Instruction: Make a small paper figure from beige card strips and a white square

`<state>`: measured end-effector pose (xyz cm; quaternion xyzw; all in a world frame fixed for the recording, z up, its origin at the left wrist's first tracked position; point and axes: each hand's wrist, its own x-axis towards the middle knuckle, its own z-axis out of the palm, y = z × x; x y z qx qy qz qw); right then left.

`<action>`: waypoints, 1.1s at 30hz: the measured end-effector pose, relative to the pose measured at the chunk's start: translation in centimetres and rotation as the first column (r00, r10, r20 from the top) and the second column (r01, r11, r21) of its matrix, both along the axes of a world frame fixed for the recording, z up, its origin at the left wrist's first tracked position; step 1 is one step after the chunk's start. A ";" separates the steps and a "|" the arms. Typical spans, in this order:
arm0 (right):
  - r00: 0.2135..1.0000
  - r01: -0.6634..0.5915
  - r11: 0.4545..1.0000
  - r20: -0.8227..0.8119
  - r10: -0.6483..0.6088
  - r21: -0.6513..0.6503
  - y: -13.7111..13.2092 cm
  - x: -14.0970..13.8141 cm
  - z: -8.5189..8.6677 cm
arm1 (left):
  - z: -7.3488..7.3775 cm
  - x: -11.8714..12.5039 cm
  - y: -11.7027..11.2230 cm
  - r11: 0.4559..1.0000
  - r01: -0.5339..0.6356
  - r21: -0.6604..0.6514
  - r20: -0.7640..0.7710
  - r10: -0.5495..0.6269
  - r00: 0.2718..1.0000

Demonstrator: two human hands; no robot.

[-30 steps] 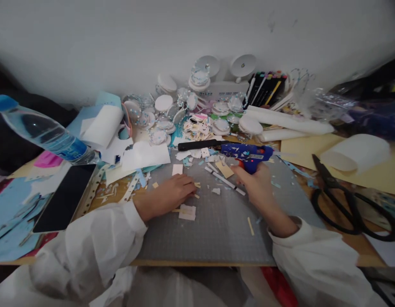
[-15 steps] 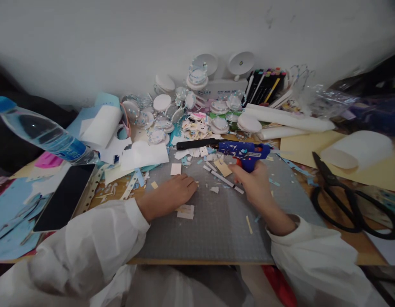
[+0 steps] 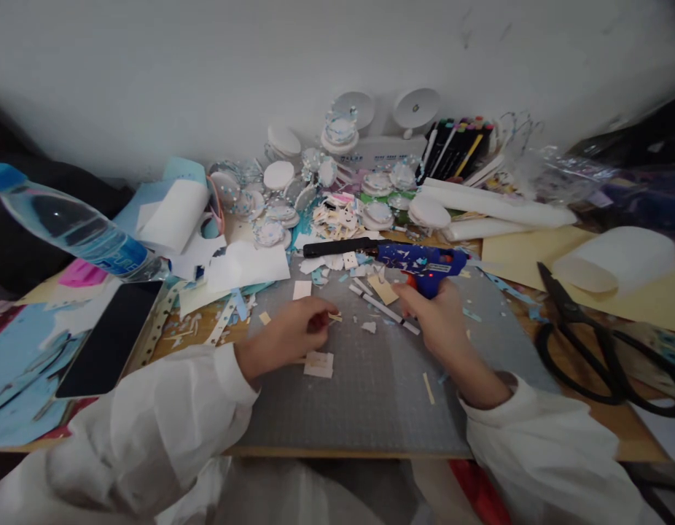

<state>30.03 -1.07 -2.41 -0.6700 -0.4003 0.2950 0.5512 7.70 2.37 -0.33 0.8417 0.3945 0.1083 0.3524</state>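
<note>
My right hand (image 3: 439, 321) is wrapped round the handle of a blue hot glue gun (image 3: 419, 259), whose small red light is lit. Its nozzle end points left, close to a black bar-shaped thing (image 3: 337, 248). Above the grey cutting mat (image 3: 364, 408), my left hand (image 3: 288, 332) has thumb and fingers bent together at a thin pale-yellow paper strip (image 3: 336, 317). Just below those fingers lies a small cream card piece (image 3: 318, 364). Another pale card square (image 3: 302, 289) is above the hand. A white pen (image 3: 384, 309) rests between both hands.
Large black scissors (image 3: 586, 328) lie at the right, beside a paper roll (image 3: 616, 255). A water bottle (image 3: 75, 226) and a phone (image 3: 111, 339) are at the left. White beaded discs (image 3: 277, 175), paper scraps and a marker set (image 3: 458, 149) crowd the back.
My left hand has lifted slightly and turned, its thumb and fingers now closing at a thin paper strip. My right hand keeps the glue gun in nearly the same place.
</note>
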 end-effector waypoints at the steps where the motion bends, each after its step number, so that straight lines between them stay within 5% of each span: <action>1: 1.000 0.001 1.000 0.000 -0.001 -0.003 0.0 0.0 0.0 | 0.2 -0.3 0.0 0.992 -0.056 -0.109 0.082 0.065 0.995; 3: 1.000 0.003 1.000 0.010 -0.003 -0.010 -0.1 -0.1 0.2 | 0.4 -1.0 0.0 0.932 -0.148 -0.331 0.241 0.235 0.942; 7: 0.995 -0.021 1.000 0.096 0.023 -0.022 -0.6 -0.5 0.9 | 0.3 -2.6 -0.2 0.675 -0.168 -0.718 0.377 0.581 0.722; 9: 0.984 -0.050 0.998 0.170 0.057 -0.048 -0.9 -0.8 1.3 | 0.0 -3.2 -0.3 0.574 -0.125 -0.809 0.373 0.666 0.646; 11: 0.964 -0.074 0.995 0.252 0.088 -0.064 -1.1 -1.2 1.4 | -0.5 -3.5 -0.3 0.528 -0.092 -0.844 0.378 0.708 0.596; 16: 0.884 -0.195 0.981 0.429 0.184 -0.020 -1.3 -1.8 1.1 | -1.5 -3.7 -0.5 0.515 0.000 -0.857 0.422 0.702 0.573; 23: 0.836 -0.325 0.944 0.450 0.315 -0.057 -1.9 -2.2 1.1 | -2.0 -4.1 -0.5 0.619 0.027 -0.785 0.466 0.563 0.683; 33: 0.697 -0.463 0.882 0.577 0.426 -0.091 -2.4 -2.4 0.9 | -1.6 -3.9 -0.3 0.608 -0.015 -0.794 0.409 0.553 0.725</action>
